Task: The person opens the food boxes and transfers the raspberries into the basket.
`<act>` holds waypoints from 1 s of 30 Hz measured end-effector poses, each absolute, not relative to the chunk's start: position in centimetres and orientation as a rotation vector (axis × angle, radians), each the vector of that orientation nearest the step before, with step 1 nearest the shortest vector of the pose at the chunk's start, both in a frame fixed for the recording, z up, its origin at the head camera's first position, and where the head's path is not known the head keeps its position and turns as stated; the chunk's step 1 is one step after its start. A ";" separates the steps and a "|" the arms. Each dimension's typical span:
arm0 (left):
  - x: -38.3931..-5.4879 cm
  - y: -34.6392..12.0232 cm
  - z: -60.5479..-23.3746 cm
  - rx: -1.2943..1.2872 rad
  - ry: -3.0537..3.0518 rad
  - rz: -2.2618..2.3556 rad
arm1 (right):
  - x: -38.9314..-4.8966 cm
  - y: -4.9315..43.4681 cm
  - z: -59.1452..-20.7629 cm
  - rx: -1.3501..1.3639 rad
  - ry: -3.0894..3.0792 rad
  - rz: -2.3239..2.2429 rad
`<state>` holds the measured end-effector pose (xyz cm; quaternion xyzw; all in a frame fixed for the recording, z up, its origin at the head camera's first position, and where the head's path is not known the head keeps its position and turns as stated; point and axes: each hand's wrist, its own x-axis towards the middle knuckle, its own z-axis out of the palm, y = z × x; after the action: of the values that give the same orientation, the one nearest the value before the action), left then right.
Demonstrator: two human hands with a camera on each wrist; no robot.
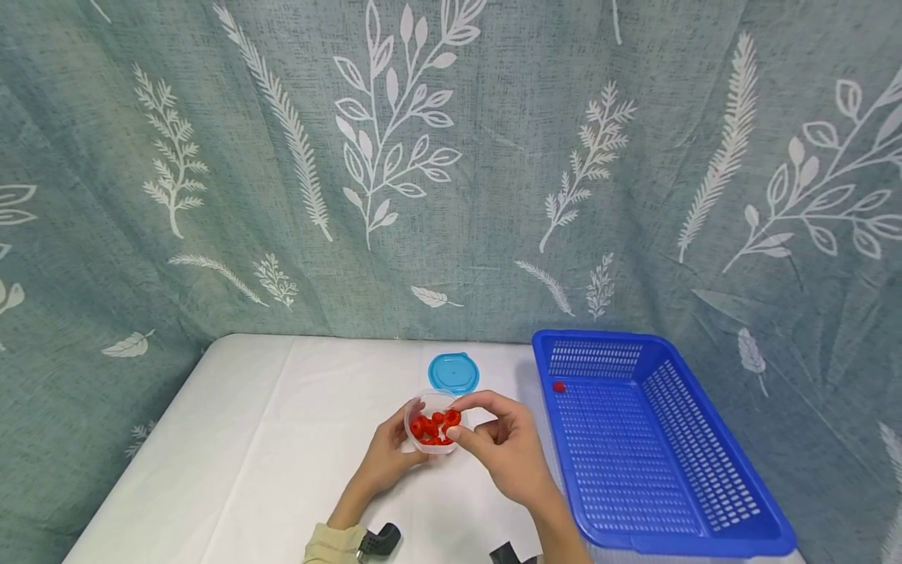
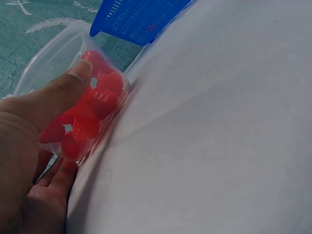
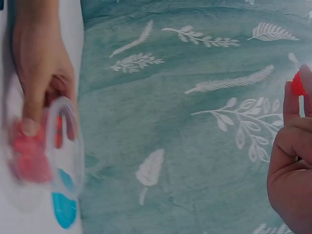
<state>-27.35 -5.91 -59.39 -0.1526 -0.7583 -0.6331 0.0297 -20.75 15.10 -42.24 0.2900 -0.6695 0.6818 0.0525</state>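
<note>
My left hand grips a small clear plastic container, with the thumb on its near side. Several red raspberries lie inside and show through the wall in the left wrist view. Over the container's right side, my right hand pinches one raspberry between thumb and fingertips. That berry stands out at the right edge of the right wrist view, while the container is blurred at the left there.
A round blue lid lies on the white tabletop just behind the container. At the right stands a large blue plastic basket, with a single red berry in its far left corner. A leaf-patterned green curtain hangs behind.
</note>
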 end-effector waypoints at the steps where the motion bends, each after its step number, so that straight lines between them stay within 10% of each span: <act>1: -27.4 -5.9 -59.4 -0.474 -2.335 -1.956 | -20.8 15.4 -41.9 0.894 -2.028 2.072; 30: -27.7 -5.9 -59.9 -0.462 -2.327 -2.007 | -30.1 28.9 -38.9 0.422 -2.113 1.864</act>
<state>-27.70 -5.92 -59.90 -0.1487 -0.7488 -0.6457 0.0169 -30.09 28.86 -38.94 0.1467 -0.7337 0.6473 0.1458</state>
